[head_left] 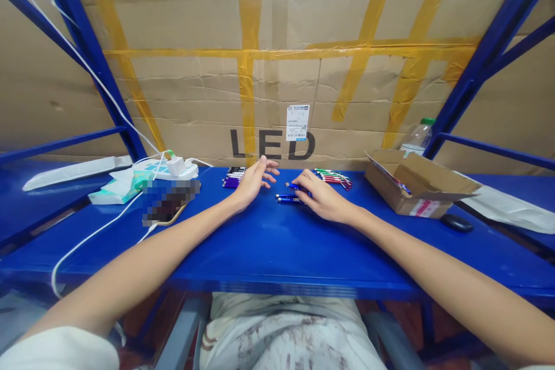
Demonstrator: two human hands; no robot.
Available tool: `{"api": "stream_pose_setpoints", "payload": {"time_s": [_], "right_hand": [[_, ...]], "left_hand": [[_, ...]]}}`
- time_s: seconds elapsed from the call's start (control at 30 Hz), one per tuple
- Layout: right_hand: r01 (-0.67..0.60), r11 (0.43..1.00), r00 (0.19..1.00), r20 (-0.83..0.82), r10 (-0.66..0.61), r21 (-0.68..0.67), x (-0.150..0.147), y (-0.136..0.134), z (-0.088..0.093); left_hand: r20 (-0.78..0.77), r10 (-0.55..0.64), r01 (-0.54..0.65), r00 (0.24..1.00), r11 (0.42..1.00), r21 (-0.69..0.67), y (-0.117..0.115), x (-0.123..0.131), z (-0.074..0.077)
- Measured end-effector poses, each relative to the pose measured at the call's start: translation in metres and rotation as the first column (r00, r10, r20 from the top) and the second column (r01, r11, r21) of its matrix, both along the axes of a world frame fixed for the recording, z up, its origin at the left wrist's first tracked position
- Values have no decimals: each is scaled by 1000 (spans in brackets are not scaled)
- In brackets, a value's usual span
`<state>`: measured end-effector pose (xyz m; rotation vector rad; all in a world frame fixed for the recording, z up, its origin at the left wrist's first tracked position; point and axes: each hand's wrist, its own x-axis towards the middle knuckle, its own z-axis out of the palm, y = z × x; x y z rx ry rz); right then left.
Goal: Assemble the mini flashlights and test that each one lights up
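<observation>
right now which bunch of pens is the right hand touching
The blue pens at the right hand; the purple pens and red pens lie apart.

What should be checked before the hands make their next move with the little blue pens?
1. Left hand open and free: ok.
2. Right hand fingertips on the upper blue pen: ok.
3. Grip closed on that pen: cannot tell.
4. Lower blue pens lying flat on the blue table: ok.
5. Purple pens bunched, apart from the blue ones: ok.
6. Red and green pens clear of the cardboard box: ok.
</observation>
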<state>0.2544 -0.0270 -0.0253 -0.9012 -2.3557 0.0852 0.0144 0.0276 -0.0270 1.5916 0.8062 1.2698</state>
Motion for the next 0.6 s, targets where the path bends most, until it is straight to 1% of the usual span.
{"api": "stream_pose_setpoints", "payload": {"time_s": [0.07, 0.13, 0.23, 0.4, 0.53, 0.6], "right_hand": [[21, 997, 1000, -14, -22, -80, -1, -1, 0], [64, 988, 998, -1, -65, -138, -1, -2, 0], [109, 989, 993, 57, -103, -99, -2, -4, 1], [86, 994, 990, 121, -78, -66, -4, -5, 1], [180, 983, 953, 254, -164, -43, -4, -6, 2], [206, 978, 939, 287, -190, -25, -4, -6, 3]], "left_hand": [[25, 2, -1, 1000, 999, -49, 0, 1, 0], [26, 1, 1, 1000, 998, -61, -1, 1, 1], [15, -8, 9, 1000, 998, -57, -3, 2, 2], [31, -20, 22, 999, 997, -79, -5, 4, 2], [55, -33, 40, 998, 991, -131, -7, 4, 2], [62, -54, 63, 997, 986, -153, -8, 4, 3]]}}
